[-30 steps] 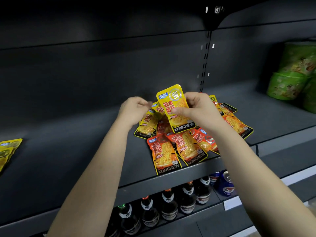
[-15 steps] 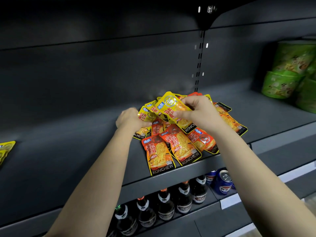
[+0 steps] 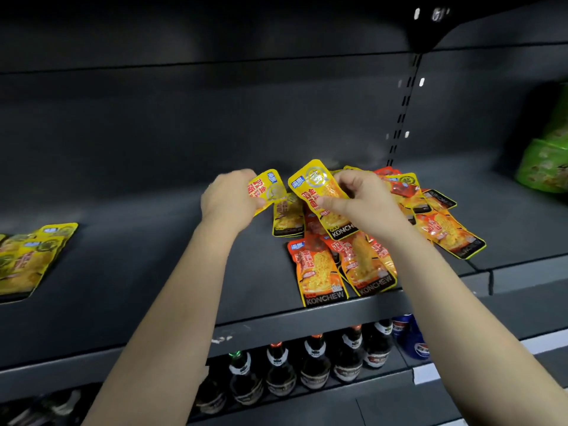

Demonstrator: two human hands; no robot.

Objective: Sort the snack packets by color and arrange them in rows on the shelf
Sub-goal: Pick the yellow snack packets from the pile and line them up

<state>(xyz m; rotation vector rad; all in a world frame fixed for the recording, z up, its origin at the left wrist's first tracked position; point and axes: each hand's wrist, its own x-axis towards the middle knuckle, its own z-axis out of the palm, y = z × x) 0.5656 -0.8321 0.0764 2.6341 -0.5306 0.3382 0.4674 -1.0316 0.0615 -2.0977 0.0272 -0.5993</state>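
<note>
Hands each gripping a yellow packet, left hand [image 3: 229, 199], right hand [image 3: 365, 204], shelf [image 3: 153, 272] bearing packet pile [image 3: 353, 265]

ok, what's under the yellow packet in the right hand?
Under the yellow packet held by the right hand lies the mixed pile: red packets and another yellow one poke out. The hand and packet cover the pile's middle, so what is there can't be seen.

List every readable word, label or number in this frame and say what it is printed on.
"KONCHEW": orange packet at the shelf edge.
"KONCHEW": orange packet beside it.
"KONCHE", rest hidden: yellow packet in the right hand.
Chinese characters on packets: not legible.
Bottle labels below: too blurred.
</note>
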